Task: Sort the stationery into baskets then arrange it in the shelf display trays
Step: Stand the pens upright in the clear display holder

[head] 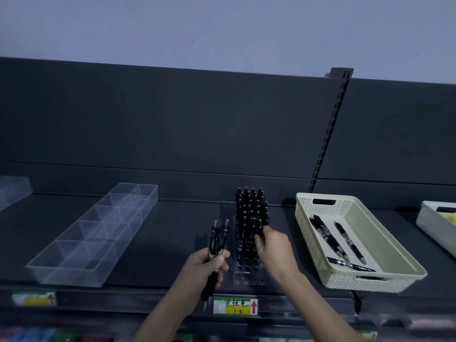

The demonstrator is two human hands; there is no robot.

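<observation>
A clear pen display tray (249, 276) stands on the dark shelf (172, 243), its back rows filled with upright black pens (250, 213). My right hand (274, 248) pinches one black pen at the right side of that tray. My left hand (206, 266) grips a small bundle of black pens (217, 240) just left of the tray, tips pointing up. A beige perforated basket (320, 245) to the right holds three loose black pens (345, 239).
A long clear tray with several compartments (96, 233) lies at the left. Another clear box (12, 191) sits at far left, a white basket (434, 223) at far right. A yellow price tag (235, 306) hangs on the shelf's front edge.
</observation>
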